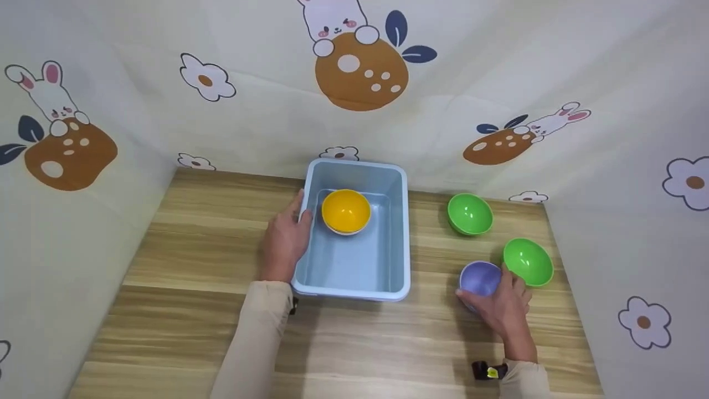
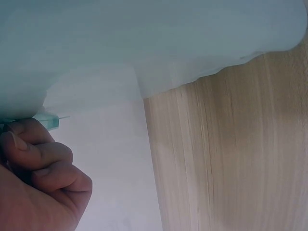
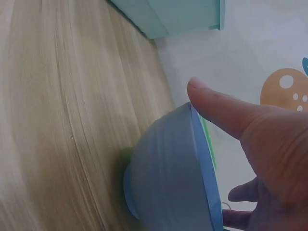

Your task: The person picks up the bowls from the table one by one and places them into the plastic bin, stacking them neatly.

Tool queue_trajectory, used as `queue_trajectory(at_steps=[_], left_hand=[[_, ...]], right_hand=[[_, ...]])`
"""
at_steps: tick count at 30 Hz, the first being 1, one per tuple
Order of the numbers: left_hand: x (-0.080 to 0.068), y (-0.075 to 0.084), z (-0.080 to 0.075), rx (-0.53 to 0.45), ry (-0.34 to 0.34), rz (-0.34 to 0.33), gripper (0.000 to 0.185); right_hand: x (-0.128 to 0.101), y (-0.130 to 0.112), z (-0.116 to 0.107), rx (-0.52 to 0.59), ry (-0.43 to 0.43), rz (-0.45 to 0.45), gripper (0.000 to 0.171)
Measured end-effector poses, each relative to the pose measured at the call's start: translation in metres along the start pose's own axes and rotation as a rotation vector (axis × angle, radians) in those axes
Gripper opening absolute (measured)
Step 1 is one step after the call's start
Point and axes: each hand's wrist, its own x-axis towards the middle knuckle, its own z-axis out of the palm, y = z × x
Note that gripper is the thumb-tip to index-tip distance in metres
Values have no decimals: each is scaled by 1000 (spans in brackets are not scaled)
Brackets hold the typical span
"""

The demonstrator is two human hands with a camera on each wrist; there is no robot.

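Note:
A light blue plastic tub point(image 1: 394, 244) sits in the middle of the wooden table point(image 1: 199, 233). A yellow bowl point(image 1: 346, 211) lies inside it at the far end. My left hand point(image 1: 286, 239) grips the tub's left rim point(image 2: 48, 119), fingers point(image 2: 45, 159) curled under the edge. My right hand point(image 1: 503, 308) holds a purple bowl point(image 1: 479, 277) on the table at the right; the thumb point(image 3: 226, 113) lies over its rim point(image 3: 204, 159). Two green bowls point(image 1: 469, 213) point(image 1: 528, 261) stand just beyond it.
Cloth walls printed with rabbits and flowers point(image 1: 354, 72) close in the table on the left, back and right. Bare wood point(image 1: 354, 343) stretches along the near edge. A dark strap point(image 1: 487, 370) shows at my right wrist.

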Motion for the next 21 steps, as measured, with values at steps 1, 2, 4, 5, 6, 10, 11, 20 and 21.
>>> queue_trajectory(at_steps=[1, 2, 4, 5, 6, 10, 11, 20, 21], left_hand=[[0, 0, 0, 1, -1, -4, 55], [0, 0, 0, 1, -4, -8, 55], [0, 0, 0, -3, -5, -11, 56], [0, 0, 0, -4, -4, -11, 56], [0, 0, 0, -5, -6, -9, 56], [1, -1, 1, -1, -11, -14, 56], [1, -2, 1, 0, -14, -18, 56], [0, -2, 3, -24, 1, -2, 56], [0, -2, 3, -38, 3, 5, 56]], right_hand=[[0, 0, 0, -1, -14, -1, 134], [1, 1, 1, 0, -28, -3, 134], [1, 1, 2, 6, -55, -10, 134], [1, 2, 3, 10, -65, -14, 134], [1, 2, 3, 19, -72, -19, 133], [1, 2, 4, 46, -75, -35, 130], [1, 2, 4, 48, -73, -36, 130], [0, 2, 5, 59, -20, -25, 126], [0, 2, 5, 56, -9, -28, 125]])
